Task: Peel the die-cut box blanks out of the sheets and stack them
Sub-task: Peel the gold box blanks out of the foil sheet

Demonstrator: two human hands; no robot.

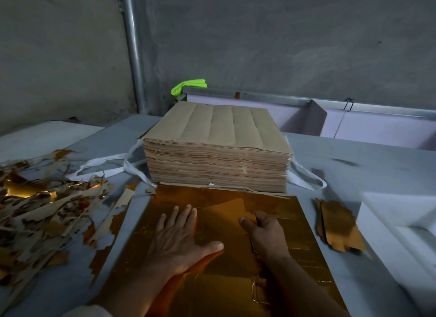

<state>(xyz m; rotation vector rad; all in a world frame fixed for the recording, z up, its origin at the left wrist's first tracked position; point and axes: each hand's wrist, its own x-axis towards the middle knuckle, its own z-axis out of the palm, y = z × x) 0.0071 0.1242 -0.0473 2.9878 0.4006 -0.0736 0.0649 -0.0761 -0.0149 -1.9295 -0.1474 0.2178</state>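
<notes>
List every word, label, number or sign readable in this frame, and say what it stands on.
None: no readable text anywhere in the head view.
Gold sheet under the left hand: die-cut lines only.
Blank pinched by the right hand: plain gold.
Brown stack: unprinted top and edges.
Scrap pile and peeled blanks: unmarked.

The tall stack of sheets (217, 151) stands brown side up. Just in front of it, against its base, a gold foil sheet (306, 234) lies flat, with one blank (226, 208) partly lifted near the sheet's middle. Front-right of the stack lies a small pile of peeled gold blanks (337, 224).
</notes>
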